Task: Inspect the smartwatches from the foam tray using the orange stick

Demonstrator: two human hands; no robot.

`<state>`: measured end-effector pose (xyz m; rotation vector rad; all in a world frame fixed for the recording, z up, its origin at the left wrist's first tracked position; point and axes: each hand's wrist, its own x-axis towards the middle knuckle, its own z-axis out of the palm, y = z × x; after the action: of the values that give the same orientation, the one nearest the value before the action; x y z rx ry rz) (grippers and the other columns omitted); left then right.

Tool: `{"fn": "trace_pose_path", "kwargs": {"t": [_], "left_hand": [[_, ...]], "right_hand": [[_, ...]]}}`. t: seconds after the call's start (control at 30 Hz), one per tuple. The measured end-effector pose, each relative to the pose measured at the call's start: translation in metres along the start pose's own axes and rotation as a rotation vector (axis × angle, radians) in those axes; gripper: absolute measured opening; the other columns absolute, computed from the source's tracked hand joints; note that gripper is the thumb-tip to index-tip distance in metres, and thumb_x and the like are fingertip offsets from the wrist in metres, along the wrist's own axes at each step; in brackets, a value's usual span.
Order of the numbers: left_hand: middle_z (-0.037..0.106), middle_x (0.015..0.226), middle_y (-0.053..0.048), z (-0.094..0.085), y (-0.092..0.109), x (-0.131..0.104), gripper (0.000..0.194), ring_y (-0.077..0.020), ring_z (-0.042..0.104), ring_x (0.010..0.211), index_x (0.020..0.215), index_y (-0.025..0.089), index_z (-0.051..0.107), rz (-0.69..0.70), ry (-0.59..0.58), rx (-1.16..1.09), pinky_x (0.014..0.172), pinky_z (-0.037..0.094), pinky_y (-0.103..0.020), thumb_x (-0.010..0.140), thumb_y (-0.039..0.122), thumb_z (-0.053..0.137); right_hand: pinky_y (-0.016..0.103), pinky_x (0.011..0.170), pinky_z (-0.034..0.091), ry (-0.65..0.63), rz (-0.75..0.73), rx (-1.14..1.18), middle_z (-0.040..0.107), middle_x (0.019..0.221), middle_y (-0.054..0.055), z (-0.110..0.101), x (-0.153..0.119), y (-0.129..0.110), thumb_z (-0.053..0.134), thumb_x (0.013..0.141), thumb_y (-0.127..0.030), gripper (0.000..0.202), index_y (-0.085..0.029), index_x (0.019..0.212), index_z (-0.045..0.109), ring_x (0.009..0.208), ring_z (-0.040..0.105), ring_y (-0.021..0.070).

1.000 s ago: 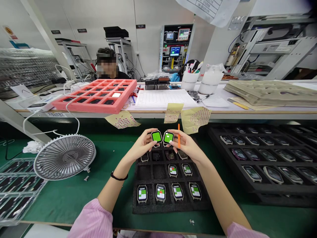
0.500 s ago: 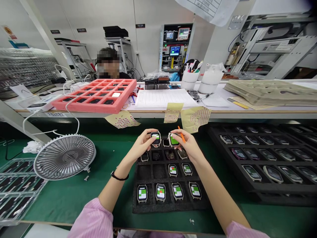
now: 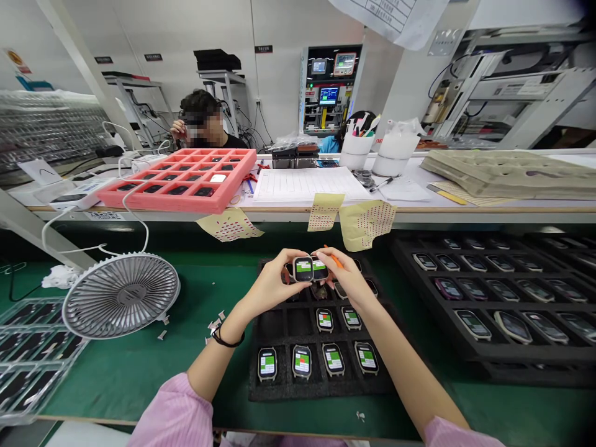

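Over the far half of the black foam tray (image 3: pixel 321 389), the left hand (image 3: pixel 279 279) grips one smartwatch (image 3: pixel 303 269) and the right hand (image 3: pixel 348 276), with an orange stick (image 3: pixel 333 256), another smartwatch (image 3: pixel 320 268), now overlapping after being apart, suggesting handling as a pair.

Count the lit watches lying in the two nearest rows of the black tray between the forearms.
6: four watches in the nearest row, two others in the row behind, toward the right forearm, which may hide more.
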<state>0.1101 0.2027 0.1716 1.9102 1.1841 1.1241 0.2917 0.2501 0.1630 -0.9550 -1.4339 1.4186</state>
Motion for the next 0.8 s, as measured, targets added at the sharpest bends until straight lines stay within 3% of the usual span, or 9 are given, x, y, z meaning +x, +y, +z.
{"fn": "trace_pose_path", "kwargs": {"t": [0.17,0.37,0.5,0.67,0.8], "left_hand": [[0.06,0.115,-0.01,0.011,-0.012,0.002,0.039,-0.0251,0.055,0.108,0.112,0.019,0.056,0.201,0.081,0.365,0.092,0.048,-0.039,0.077,0.02,0.074],[0.065,0.113,-0.01,0.01,-0.02,0.004,0.034,-0.0261,0.058,0.103,0.11,0.02,0.059,0.258,0.096,0.543,0.09,0.05,-0.042,0.078,0.015,0.068],[0.068,0.112,-0.009,0.005,-0.013,0.003,0.037,-0.0251,0.059,0.103,0.111,0.02,0.06,0.384,0.126,0.482,0.089,0.05,-0.041,0.075,0.016,0.067],[0.068,0.113,-0.011,0.004,-0.005,0.0,0.043,-0.0267,0.06,0.105,0.115,0.021,0.061,0.454,0.162,0.417,0.092,0.048,-0.044,0.074,0.028,0.072],[0.068,0.114,-0.011,0.004,-0.001,-0.002,0.044,-0.0256,0.061,0.103,0.116,0.021,0.061,0.49,0.175,0.394,0.091,0.048,-0.042,0.075,0.03,0.073]], "right_hand": [[0.024,0.039,0.036,-0.068,-0.067,-0.14,0.065,0.084,0.002,0.011,-0.007,0.008,0.06,0.082,-0.056,0.045,-0.021,0.111,0.065,0.04,0.043,0.0066],[0.028,0.057,0.048,-0.105,-0.116,-0.331,0.067,0.109,0.008,0.012,-0.016,0.006,0.062,0.086,-0.044,0.049,-0.025,0.131,0.057,0.07,0.061,0.0165],[0.027,0.055,0.051,-0.208,-0.069,-0.131,0.066,0.107,0.006,0.003,-0.013,0.002,0.067,0.081,-0.044,0.053,-0.026,0.13,0.057,0.068,0.061,0.0152],[0.03,0.079,0.054,-0.391,0.026,0.129,0.069,0.1,0.004,-0.006,-0.011,-0.008,0.074,0.077,-0.042,0.041,-0.025,0.114,0.069,0.089,0.065,0.0181],[0.03,0.079,0.053,-0.468,0.081,0.208,0.07,0.102,0.005,-0.007,-0.012,-0.011,0.078,0.074,-0.038,0.042,-0.022,0.112,0.07,0.09,0.066,0.018]]}}
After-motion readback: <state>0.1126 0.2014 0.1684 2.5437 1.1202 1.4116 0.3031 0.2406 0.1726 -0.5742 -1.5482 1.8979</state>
